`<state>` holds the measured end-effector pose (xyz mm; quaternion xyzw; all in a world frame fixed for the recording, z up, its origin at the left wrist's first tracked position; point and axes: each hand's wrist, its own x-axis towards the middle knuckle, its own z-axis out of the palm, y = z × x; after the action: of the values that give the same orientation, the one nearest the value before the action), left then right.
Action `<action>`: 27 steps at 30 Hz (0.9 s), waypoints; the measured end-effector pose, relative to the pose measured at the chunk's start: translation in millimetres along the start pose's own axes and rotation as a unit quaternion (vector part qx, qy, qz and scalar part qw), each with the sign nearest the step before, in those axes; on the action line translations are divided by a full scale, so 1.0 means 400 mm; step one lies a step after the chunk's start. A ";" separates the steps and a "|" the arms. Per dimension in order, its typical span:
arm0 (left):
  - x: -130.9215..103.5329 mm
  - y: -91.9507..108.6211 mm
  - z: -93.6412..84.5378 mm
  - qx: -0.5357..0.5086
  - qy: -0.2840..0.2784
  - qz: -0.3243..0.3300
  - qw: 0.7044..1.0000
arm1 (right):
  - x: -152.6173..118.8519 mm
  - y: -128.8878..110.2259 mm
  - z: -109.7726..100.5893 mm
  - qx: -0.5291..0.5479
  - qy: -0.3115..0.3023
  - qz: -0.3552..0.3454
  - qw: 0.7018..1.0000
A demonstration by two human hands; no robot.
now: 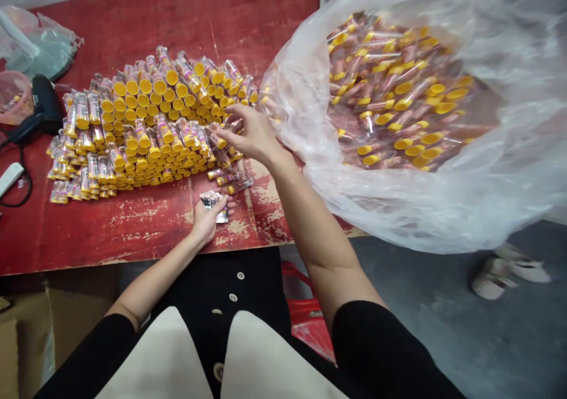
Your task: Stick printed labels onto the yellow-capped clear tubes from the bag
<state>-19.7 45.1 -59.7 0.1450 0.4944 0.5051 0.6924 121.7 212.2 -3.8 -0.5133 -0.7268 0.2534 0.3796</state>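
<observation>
- Head view: the left hand (207, 217) rested near the front edge of the red table (133, 227), its fingers curled around a small printed packet (212, 200), which lay partly on the wood.
- The right hand (248, 133) reached over the near corner of a pile of tubes (146, 121), fingers loosely spread and fingertips touching the yellow-capped tubes there; it gripped nothing that I could make out.
- The tubes looked light, stiff and smooth, likely to roll or slip; a hold across the middle of the body would seem safest, as the wrap looked slick.
- A few loose tubes (230, 178) lay between the two hands.
- A big clear plastic bag (443, 198), thin and floppy, hung off the table's right side, holding many more such tubes.
- A black tool (44, 106) lay at the left.
</observation>
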 end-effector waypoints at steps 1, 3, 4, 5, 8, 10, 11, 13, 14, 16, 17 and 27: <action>-0.003 0.006 -0.010 0.000 0.006 0.005 1.000 | -0.024 -0.001 -0.012 0.013 0.014 0.002 1.000; -0.005 0.016 -0.028 -0.003 0.028 0.013 1.000 | -0.082 -0.004 -0.028 0.018 0.029 0.020 0.999; -0.005 0.019 -0.034 -0.005 0.036 0.015 0.999 | -0.112 -0.006 -0.028 0.011 0.021 0.036 0.999; -0.003 0.021 -0.039 -0.008 0.040 0.017 0.999 | -0.140 -0.010 -0.022 -0.002 0.006 0.055 0.998; 0.004 0.020 -0.041 -0.018 0.031 0.028 0.999 | -0.198 -0.021 0.029 -0.041 -0.019 0.112 0.993; 0.007 0.016 -0.042 -0.019 0.022 0.034 0.999 | -0.215 -0.023 0.066 -0.048 0.004 0.131 0.990; 0.008 0.014 -0.043 -0.018 0.018 0.035 0.999 | -0.218 -0.021 0.078 -0.035 0.019 0.138 0.990; 0.008 0.014 -0.047 -0.014 0.007 0.033 0.999 | -0.224 -0.015 0.079 0.028 0.038 0.164 0.985; 0.007 0.015 -0.048 -0.013 0.005 0.032 0.999 | -0.228 -0.012 0.069 0.071 0.038 0.180 0.980; 0.005 0.020 -0.044 -0.018 0.012 0.027 0.999 | -0.247 -0.012 0.033 0.148 0.026 0.195 0.969; 0.003 0.025 -0.038 -0.024 0.015 0.022 0.999 | -0.262 -0.017 0.011 0.169 0.017 0.189 0.967; -0.068 0.084 0.083 -0.063 -0.044 0.041 0.996 | -0.429 -0.154 -0.069 0.180 0.041 0.104 0.977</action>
<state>-11.0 47.2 -5.9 0.1433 0.4242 0.5560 0.7003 141.7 29.4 8.8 -0.5193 -0.5954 0.3972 0.4670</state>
